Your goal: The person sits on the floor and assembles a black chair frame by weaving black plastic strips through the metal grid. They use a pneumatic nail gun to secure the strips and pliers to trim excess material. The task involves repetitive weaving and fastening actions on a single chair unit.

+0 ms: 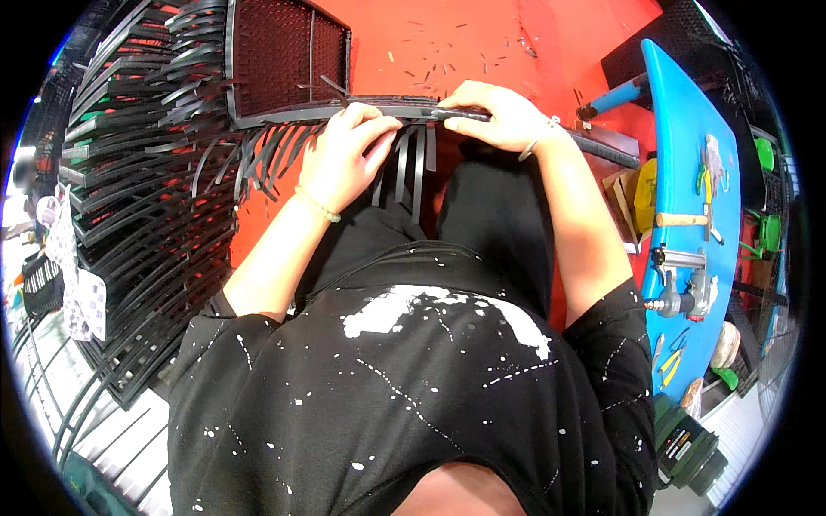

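Observation:
A dark bar (413,113) of a black furniture frame crosses in front of my knees, joined at the left to a black woven panel (284,60). My left hand (353,150) is closed at the bar, thumb and fingers curled together; whatever lies between them is hidden. A loose strip end (334,85) sticks up just beyond it. My right hand (495,120) grips the bar farther right, fingers over the top and thumb underneath. Between the hands, several flat black strips (419,176) hang down from the bar.
Black frames with many protruding strips (155,206) are stacked at the left. Cut scraps (439,69) litter the red floor (482,26). At the right, a blue table (688,172) bears a hammer (684,220), a power tool (684,288) and yellow-handled pliers (671,361). A yellow object (644,193) is beside it.

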A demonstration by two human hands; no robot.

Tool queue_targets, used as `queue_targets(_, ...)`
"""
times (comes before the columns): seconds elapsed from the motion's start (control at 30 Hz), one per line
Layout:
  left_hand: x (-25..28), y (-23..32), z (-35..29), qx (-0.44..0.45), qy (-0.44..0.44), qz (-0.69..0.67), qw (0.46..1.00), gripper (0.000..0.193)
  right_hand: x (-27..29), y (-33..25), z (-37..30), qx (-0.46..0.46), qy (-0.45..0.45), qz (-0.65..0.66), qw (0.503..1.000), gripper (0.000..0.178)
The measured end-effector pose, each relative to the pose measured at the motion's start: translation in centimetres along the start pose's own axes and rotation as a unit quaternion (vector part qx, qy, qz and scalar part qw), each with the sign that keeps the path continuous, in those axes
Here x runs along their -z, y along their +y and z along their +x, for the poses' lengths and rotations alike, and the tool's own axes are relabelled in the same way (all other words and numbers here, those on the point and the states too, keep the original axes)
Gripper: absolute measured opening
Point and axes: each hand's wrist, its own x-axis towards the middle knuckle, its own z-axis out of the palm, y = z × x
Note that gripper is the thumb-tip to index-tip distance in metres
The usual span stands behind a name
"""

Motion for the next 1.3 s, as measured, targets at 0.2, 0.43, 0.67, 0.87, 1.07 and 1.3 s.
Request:
queue_targets(0.2, 0.3, 0.6, -0.1, 0.019, -0.024, 0.019, 0.999, 0.020, -0.1, -0.7, 1.3, 0.020, -0.028, 0.008, 0.999, 0.033)
queue_targets(0.43, 0.1, 0.7, 0.0, 0.005, -0.004, 0.028, 1.000, 0.019, -0.6, -1.1, 2.2, -0.006, -0.036, 0.038, 0.999, 0.041)
queue_targets(0.67, 0.1, 0.9, -0.1, 0.014, -0.014, 0.035, 0.999, 0.026, -1.0, -1.8, 1.8, -0.002, -0.025, -0.039, 0.999, 0.050)
queue_targets(0.87, 0.2, 1.9, -0.3, 0.022, -0.023, 0.087, 0.996, 0.036, -0.8, -0.8, 2.2, -0.003, -0.046, -0.005, 0.999, 0.053)
queue_targets(1.07, 0.2, 2.3, -0.9, 0.017, -0.039, 0.100, 0.994, 0.029, -0.7, -0.9, 2.5, -0.018, -0.079, -0.024, 0.996, 0.053)
queue_targets(1.3, 0.8, 2.3, -0.6, 0.031, -0.039, 0.119, 0.992, 0.028, -0.6, -1.4, 3.0, -0.049, -0.112, -0.032, 0.992, 0.047)
